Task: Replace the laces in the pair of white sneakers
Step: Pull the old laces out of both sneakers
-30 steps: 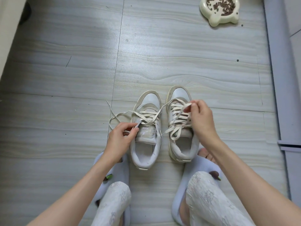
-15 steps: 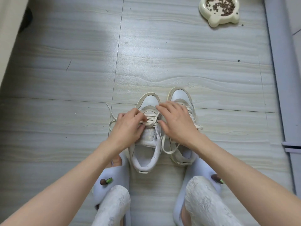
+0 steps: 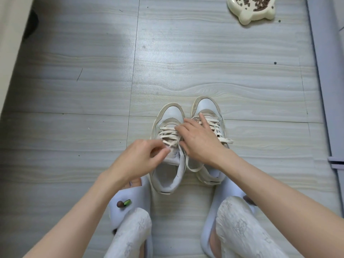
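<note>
Two white sneakers stand side by side on the floor, toes pointing away from me. The left sneaker (image 3: 168,116) has cream laces (image 3: 167,135) crossed over its tongue. My left hand (image 3: 141,159) sits at that shoe's near left side, with thumb and forefinger pinching the lace by the tongue. My right hand (image 3: 200,144) lies across the right sneaker (image 3: 205,107), its fingers fairly straight and its fingertips touching the left sneaker's laces. A loose lace loop (image 3: 193,169) and a lace end (image 3: 228,140) of the right sneaker hang free.
I crouch in pale blue slippers (image 3: 130,200), one on each side just behind the sneakers. A cream pet bowl (image 3: 247,17) with brown kibble sits far right on the grey plank floor (image 3: 74,90). A grey frame (image 3: 333,90) runs along the right edge.
My right hand left the right sneaker's laces and reached across to the left sneaker. The loose lace lying on the floor to the left has been drawn in under my left hand.
</note>
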Demonstrator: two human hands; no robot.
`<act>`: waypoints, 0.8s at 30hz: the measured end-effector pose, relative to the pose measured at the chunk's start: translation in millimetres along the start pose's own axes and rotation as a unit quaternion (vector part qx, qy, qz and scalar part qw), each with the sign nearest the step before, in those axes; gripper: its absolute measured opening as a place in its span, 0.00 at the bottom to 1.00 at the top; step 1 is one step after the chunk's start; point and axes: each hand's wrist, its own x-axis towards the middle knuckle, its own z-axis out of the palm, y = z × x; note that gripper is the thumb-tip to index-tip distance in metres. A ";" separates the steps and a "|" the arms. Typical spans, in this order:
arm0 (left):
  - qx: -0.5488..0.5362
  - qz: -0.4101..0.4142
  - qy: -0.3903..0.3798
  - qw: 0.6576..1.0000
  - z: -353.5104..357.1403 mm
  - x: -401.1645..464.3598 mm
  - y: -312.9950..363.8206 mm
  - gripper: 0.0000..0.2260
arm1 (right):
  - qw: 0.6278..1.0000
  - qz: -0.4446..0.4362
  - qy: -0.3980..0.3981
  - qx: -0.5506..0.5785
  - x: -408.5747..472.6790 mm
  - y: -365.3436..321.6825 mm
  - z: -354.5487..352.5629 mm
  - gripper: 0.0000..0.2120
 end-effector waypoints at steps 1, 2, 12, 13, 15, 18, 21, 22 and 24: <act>0.012 -0.010 -0.057 0.998 -2.2 -1.3 -0.4 0.24 | 1.000 0.003 -0.016 -0.015 2.3 1.8 -0.5 0.17; 0.017 -0.019 -0.104 0.994 -4.2 -1.9 -1.0 0.25 | 0.999 0.000 -0.013 -0.035 3.7 3.1 0.1 0.15; -0.148 -0.062 -0.183 0.970 -11.5 -8.2 -0.7 0.14 | 0.976 0.022 0.041 0.212 -33.1 -15.3 -26.6 0.13; -0.166 -0.062 -0.181 0.967 -11.8 -10.3 2.1 0.14 | 0.967 0.032 -0.022 0.254 -39.1 -20.3 -32.0 0.12; -0.204 -0.069 -0.163 0.963 -12.3 -13.9 4.2 0.11 | 0.944 0.023 -0.138 0.299 -48.0 -26.8 -36.8 0.10; -0.216 -0.089 -0.182 0.955 -14.5 -21.4 7.2 0.08 | 0.890 0.033 -0.255 0.377 -54.9 -32.0 -34.6 0.11; -0.176 -0.101 -0.237 0.950 -15.9 -28.3 12.5 0.09 | 0.890 0.023 -0.287 0.353 -54.5 -31.9 -30.6 0.12; -0.172 -0.107 -0.261 0.944 -15.1 -30.8 14.2 0.09 | 0.898 0.017 -0.285 0.336 -55.2 -32.1 -30.0 0.12; -0.146 -0.106 -0.302 0.936 -13.5 -33.1 17.6 0.09 | 0.922 0.024 -0.252 0.292 -56.1 -31.3 -29.1 0.10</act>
